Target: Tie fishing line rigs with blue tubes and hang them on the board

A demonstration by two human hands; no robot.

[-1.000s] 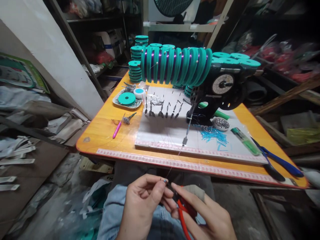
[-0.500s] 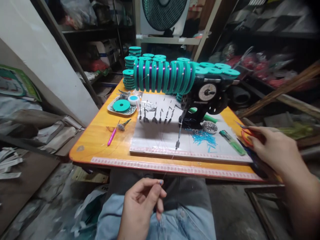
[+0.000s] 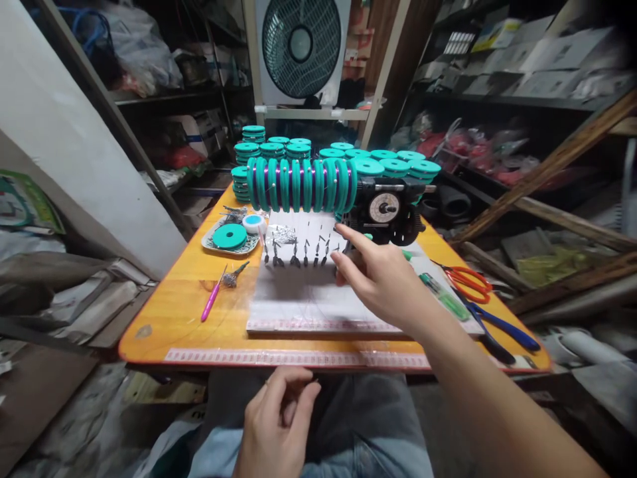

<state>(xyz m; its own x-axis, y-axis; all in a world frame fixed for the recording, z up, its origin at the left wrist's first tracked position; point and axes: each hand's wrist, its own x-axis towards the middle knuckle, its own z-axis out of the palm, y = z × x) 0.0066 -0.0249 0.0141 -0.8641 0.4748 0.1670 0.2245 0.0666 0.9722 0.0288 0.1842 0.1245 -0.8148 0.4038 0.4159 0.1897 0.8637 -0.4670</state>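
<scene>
My right hand (image 3: 381,275) reaches over the white board (image 3: 283,302), its thumb and forefinger apart beside the black winding device (image 3: 385,209); nothing shows between them. A row of teal spools (image 3: 303,184) with purple bands extends left from the device. Below the spools, several small dark weights (image 3: 295,261) hang or lie along the board. My left hand (image 3: 281,418) is above my lap, fingers curled and thumb near the forefinger; anything between them is too small to see. Orange-handled scissors (image 3: 468,282) and blue-handled pliers (image 3: 505,328) lie at the table's right.
A tray (image 3: 204,242) with a teal disc stands on the left, near a pink-handled tool (image 3: 211,302). Stacked teal spools (image 3: 247,153) line the back. A green-capped case (image 3: 445,297) lies on the board's right. A box fan (image 3: 301,46) stands behind.
My right hand has left the orange scissors and moved left to the device. The left hand remains low, its fingers slightly more curled. The view has shifted, showing more of the fan.
</scene>
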